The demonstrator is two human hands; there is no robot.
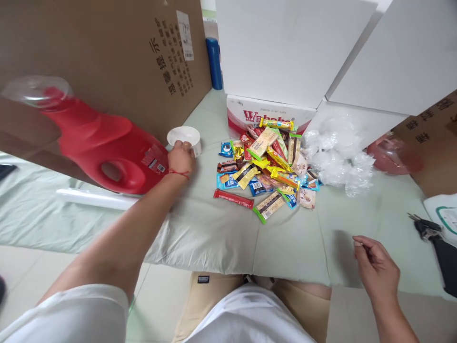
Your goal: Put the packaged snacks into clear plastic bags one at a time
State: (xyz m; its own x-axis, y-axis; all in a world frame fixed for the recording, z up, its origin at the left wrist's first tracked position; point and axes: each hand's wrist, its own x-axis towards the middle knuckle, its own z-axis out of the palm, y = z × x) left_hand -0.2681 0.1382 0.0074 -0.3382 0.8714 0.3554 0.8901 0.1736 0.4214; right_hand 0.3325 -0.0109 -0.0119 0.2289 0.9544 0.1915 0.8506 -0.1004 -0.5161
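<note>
My left hand [182,159] reaches to a white round cup [185,136], its fingers closed over the near side of the rim. The cup stands on the pale green cloth, right of a big red jug [110,152]. A heap of small wrapped snacks [266,147] lies in the middle of the table, with a red wrapped bar [233,198] at its near edge. Over the table's front right edge is my right hand [378,267], curled with thumb and forefinger pressed together. Whether a small thing sits in that pinch, I cannot make out.
Large brown cartons [107,62] stand at the left and right. White boxes [274,52] are stacked behind the snacks. Crumpled clear plastic [337,155] lies right of the heap, beside a pinkish transparent object [392,155]. A black-handled tool [441,252] rests at the far right.
</note>
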